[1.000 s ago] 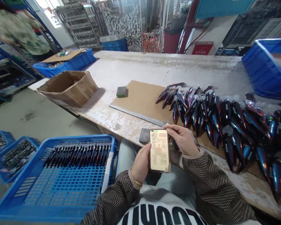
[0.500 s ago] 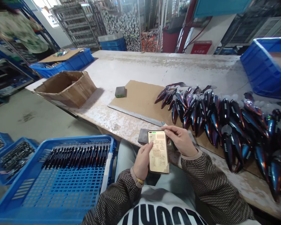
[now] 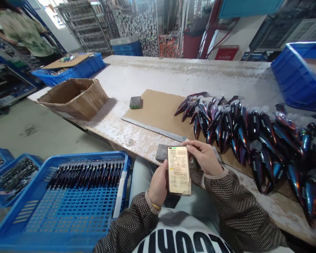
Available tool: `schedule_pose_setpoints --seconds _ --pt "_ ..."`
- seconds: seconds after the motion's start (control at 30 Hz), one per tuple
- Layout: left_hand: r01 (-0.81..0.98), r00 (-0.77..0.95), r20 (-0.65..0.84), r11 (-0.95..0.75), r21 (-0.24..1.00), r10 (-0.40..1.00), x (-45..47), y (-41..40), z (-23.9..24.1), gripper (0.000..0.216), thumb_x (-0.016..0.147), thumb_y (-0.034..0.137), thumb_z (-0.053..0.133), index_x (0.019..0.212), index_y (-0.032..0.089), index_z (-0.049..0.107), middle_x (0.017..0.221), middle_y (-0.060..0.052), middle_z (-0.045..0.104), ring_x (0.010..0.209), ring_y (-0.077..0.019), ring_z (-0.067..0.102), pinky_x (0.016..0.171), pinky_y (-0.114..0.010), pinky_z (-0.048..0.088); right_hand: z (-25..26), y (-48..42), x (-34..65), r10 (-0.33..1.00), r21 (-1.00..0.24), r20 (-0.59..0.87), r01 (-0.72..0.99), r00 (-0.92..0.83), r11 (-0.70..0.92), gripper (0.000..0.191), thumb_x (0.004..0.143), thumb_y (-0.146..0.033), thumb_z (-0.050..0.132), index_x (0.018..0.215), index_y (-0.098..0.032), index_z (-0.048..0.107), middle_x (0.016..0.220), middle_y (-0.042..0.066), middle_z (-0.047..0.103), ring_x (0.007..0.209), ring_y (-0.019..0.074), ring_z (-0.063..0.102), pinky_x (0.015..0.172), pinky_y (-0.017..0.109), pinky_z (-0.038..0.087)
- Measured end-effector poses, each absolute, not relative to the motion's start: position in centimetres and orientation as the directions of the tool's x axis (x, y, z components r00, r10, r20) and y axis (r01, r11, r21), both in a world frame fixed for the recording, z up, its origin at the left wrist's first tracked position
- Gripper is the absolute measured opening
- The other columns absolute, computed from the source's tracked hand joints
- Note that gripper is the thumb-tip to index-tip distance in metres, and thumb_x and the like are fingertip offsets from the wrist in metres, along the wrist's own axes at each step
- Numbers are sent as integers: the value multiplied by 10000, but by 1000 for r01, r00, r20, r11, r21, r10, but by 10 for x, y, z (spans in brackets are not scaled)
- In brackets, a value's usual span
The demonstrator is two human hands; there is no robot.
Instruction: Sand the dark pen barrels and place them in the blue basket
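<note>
My left hand [image 3: 159, 186] holds a smartphone [image 3: 179, 170] upright from below, its screen lit with a page of text and small pictures. My right hand [image 3: 203, 158] grips the phone's upper right corner. Just behind the phone, a grey sanding block [image 3: 161, 152] lies at the table edge. Beyond my right hand, a large heap of dark iridescent teardrop-shaped lure bodies [image 3: 242, 137] lies on a cardboard sheet [image 3: 152, 112]. A metal straightedge [image 3: 152, 128] runs along that sheet's front edge, and a second grey block [image 3: 135, 102] sits on it.
A worn white table [image 3: 173, 73] stretches ahead. An open cardboard box [image 3: 73, 100] stands on its left, and a blue crate [image 3: 297, 79] on its right. A blue perforated tray [image 3: 76, 207] of black rods sits at my left knee. A co-worker [image 3: 23, 33] stands at far left.
The phone's screen shows different content than a second ago. My hands stay in nearly the same grip, and the view has shifted only slightly.
</note>
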State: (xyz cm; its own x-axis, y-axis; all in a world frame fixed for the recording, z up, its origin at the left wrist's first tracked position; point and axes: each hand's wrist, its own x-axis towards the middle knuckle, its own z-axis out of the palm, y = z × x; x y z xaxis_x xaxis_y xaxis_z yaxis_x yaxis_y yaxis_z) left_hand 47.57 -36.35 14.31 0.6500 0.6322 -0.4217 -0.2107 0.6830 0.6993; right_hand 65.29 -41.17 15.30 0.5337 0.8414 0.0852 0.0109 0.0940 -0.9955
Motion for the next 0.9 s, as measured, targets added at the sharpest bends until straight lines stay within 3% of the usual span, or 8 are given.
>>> schedule_pose_setpoints --seconds 0.5,0.9 --pt "-69 607 -496 663 745 620 485 -358 153 535 728 526 809 1041 97 746 931 -140 767 891 -299 723 801 -363 534 156 -414 648 888 -994 106 43 447 97 343 856 -474 687 989 -166 758 675 25 639 520 156 570 475 256 514" --pt "-222 675 -404 692 687 618 476 -362 147 522 889 553 639 1209 145 699 1208 -126 712 1218 -307 604 1067 -411 438 157 -412 651 857 -994 103 34 504 100 323 840 -458 699 945 -158 756 705 35 655 523 153 559 475 260 512"
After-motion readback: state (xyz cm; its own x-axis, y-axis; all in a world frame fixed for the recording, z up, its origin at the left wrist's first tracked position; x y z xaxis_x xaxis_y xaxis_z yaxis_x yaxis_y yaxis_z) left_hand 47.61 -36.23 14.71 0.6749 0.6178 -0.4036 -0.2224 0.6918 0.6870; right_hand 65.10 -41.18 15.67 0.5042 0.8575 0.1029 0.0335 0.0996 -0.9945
